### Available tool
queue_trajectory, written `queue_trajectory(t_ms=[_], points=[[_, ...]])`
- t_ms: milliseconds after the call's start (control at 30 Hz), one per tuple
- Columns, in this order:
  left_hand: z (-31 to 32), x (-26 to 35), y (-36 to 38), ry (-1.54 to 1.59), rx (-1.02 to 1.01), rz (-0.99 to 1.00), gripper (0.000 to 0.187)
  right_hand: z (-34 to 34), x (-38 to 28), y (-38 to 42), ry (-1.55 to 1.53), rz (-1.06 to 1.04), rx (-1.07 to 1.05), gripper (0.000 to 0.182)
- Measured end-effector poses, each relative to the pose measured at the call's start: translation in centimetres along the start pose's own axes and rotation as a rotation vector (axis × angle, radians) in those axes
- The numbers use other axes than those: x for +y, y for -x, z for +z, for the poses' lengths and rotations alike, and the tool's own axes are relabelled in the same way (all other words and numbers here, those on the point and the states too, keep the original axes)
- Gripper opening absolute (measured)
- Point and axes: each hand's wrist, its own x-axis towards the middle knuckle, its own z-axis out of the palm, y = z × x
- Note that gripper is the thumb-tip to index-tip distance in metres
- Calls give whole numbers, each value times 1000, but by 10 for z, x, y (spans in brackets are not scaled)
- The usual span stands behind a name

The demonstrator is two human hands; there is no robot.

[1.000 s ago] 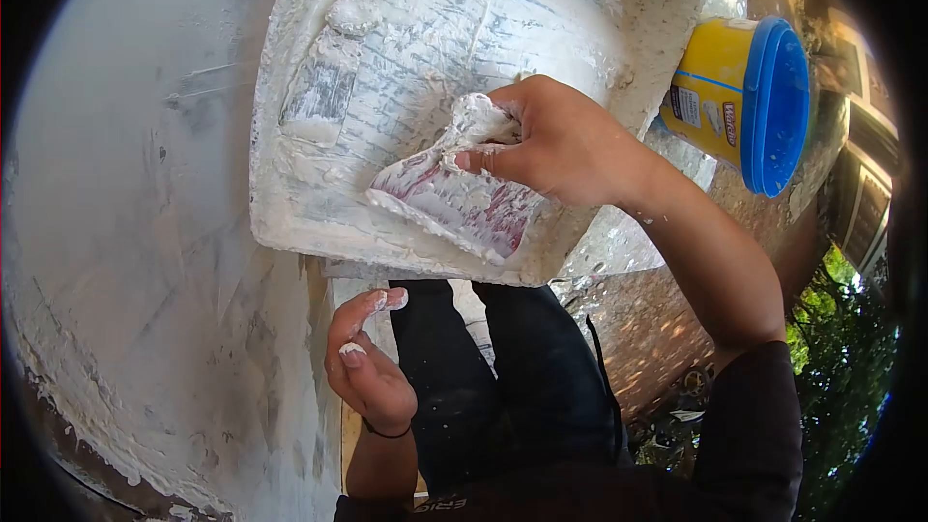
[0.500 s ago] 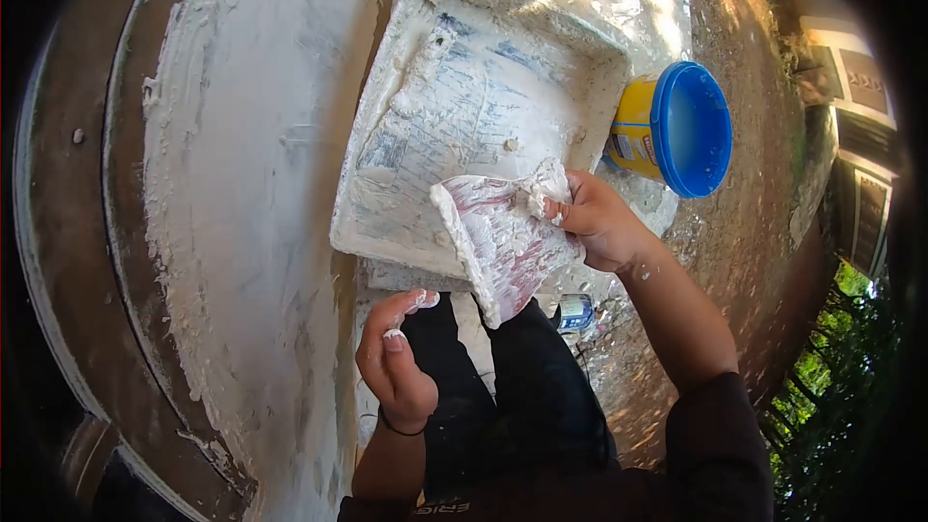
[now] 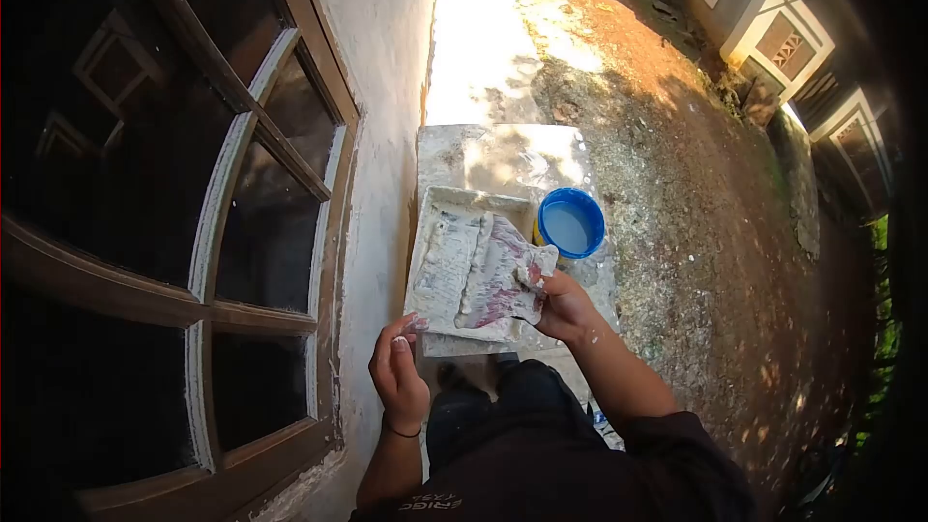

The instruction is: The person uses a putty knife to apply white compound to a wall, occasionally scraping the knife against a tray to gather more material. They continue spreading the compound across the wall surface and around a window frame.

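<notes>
My right hand (image 3: 565, 311) grips a wide putty spreader (image 3: 505, 275) by its narrow end. White putty coats the spreader, with streaks of reddish-purple showing through. Its blade hangs over a shallow putty-smeared tray (image 3: 418, 266), with a thick bead of putty along the blade's edge. Beside the tray's near left corner is my left hand (image 3: 401, 382), its fingers half curled and apart, holding nothing that I can see. White putty clings to those fingertips. A dark band circles the left wrist.
A blue-rimmed bucket (image 3: 570, 222) of cloudy liquid stands right of the tray, on a splattered board (image 3: 449, 150). To the left rise a plastered wall (image 3: 372, 68) and a wooden-framed window (image 3: 261, 314). Rough ground (image 3: 677, 261) stretches out on the right.
The view has lifted, bringing the window and the yard into sight; tray and bucket look smaller. The spreader stays in my right hand, and my left hand remains near the tray's corner.
</notes>
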Motion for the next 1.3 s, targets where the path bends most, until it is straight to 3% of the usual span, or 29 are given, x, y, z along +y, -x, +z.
queue_trajectory(t_ms=[300,567,733,1067,1300], points=[[-12,66,3,51,-71,128,37,57,-10,42,-29,-89,-46,39],[0,100,47,79,215,152,37,81,-38,49,60,54,-132,41],[16,93,95,84,429,57,41,82,-35,37,150,237,-182,42],[-8,136,224,4,905,63,44,119,65,70,222,647,-517,43],[-36,175,384,-164,1207,128,45,165,185,167,263,983,-726,33]])
